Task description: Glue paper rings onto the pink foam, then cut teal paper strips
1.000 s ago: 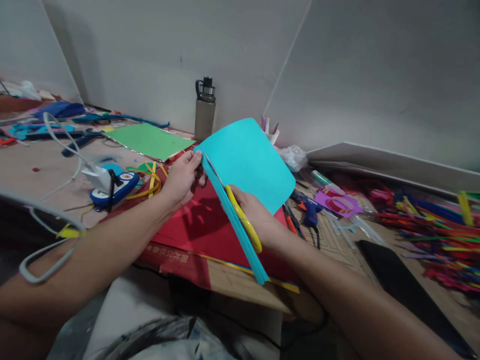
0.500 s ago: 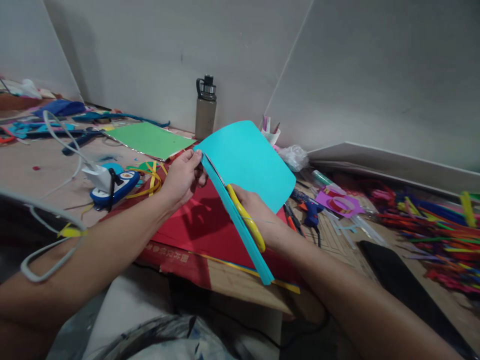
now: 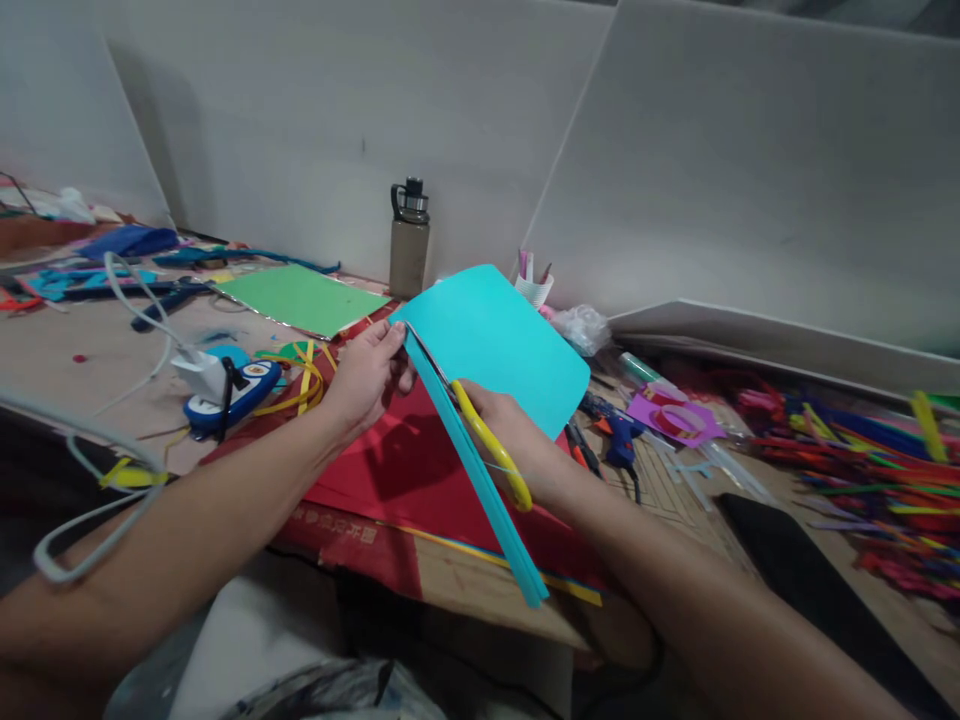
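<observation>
Turquoise paper (image 3: 495, 335) is lifted above the table, its near edge pinched by my left hand (image 3: 371, 370) at the far left corner. My right hand (image 3: 510, 430) grips scissors with yellow handles (image 3: 491, 445). Their metal blades lie along the paper's near side, tips close to my left fingertips. A narrow stack of turquoise strips (image 3: 487, 490), cut from the sheet along most of its length, hangs down toward the front edge. Beneath lies red paper (image 3: 405, 450) on the table.
A brown bottle (image 3: 409, 250) and green sheet (image 3: 304, 300) stand and lie behind. To the left is a blue power strip (image 3: 236, 400) with a white charger. Rightward lie a blue glue gun (image 3: 621, 435), a black phone-like slab (image 3: 795, 570) and bright strips (image 3: 885, 490).
The whole scene sits slightly lower in view as the camera tilts up. Both hands keep their hold, and the scissors look slightly more closed along the paper.
</observation>
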`<action>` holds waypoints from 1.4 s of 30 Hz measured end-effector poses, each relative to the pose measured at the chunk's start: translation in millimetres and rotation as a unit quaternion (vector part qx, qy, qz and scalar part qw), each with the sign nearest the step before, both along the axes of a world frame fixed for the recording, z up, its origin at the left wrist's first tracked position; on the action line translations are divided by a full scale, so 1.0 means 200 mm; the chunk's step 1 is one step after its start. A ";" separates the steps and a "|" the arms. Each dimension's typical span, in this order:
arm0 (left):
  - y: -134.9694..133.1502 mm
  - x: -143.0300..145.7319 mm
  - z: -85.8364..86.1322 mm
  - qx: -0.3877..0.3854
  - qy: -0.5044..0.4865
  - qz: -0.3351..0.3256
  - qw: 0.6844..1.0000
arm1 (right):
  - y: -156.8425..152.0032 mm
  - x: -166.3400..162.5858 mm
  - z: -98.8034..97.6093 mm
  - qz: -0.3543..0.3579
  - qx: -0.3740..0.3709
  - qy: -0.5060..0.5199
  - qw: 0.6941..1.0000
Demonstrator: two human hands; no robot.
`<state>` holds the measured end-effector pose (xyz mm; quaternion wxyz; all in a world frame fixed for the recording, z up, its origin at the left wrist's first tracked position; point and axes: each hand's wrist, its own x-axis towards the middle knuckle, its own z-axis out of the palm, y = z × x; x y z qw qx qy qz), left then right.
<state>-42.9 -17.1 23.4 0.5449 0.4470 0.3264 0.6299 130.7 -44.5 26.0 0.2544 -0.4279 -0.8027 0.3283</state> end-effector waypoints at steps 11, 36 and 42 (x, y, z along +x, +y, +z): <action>0.00 0.00 0.00 0.020 0.014 -0.011 1.000 | 0.04 0.00 -0.02 0.016 0.019 0.010 1.000; -0.01 0.01 -0.02 -0.012 0.031 -0.029 0.999 | 0.04 -0.01 0.03 -0.009 0.053 -0.050 0.997; 0.01 -0.01 0.00 -0.023 0.001 0.030 0.999 | 0.06 -0.01 0.01 -0.012 0.029 -0.082 0.996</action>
